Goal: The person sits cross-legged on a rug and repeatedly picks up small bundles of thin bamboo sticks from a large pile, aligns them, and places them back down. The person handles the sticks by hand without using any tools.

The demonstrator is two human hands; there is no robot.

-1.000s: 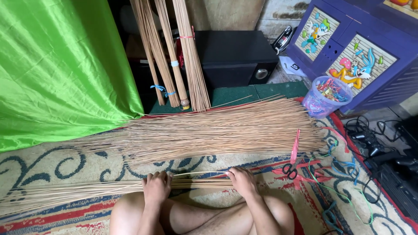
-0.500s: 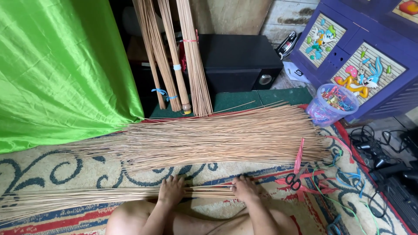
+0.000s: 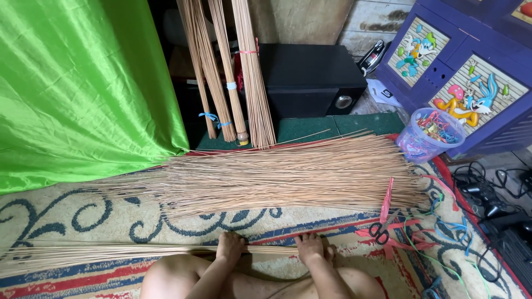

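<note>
both hands' fingers [image 3: 230,242] [image 3: 309,245] clasp a thin stick bundle [image 3: 111,254]; its left end is cut off.

Under the left hand [image 3: 229,247] and right hand [image 3: 310,248], the grasped stretch of the thin stick bundle [image 3: 111,254] is hidden, and far to the left its tips run off the picture's edge. Below both hands, the forearms and knees are cut off. Up and right of the right hand, the contents of the clear plastic tub [image 3: 431,134] are too small to identify.

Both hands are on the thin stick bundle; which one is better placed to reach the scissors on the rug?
Right. The right hand grips the thin stick bundle nearest the scissors, which lie just to its right; the left hand sits farther away.
</note>
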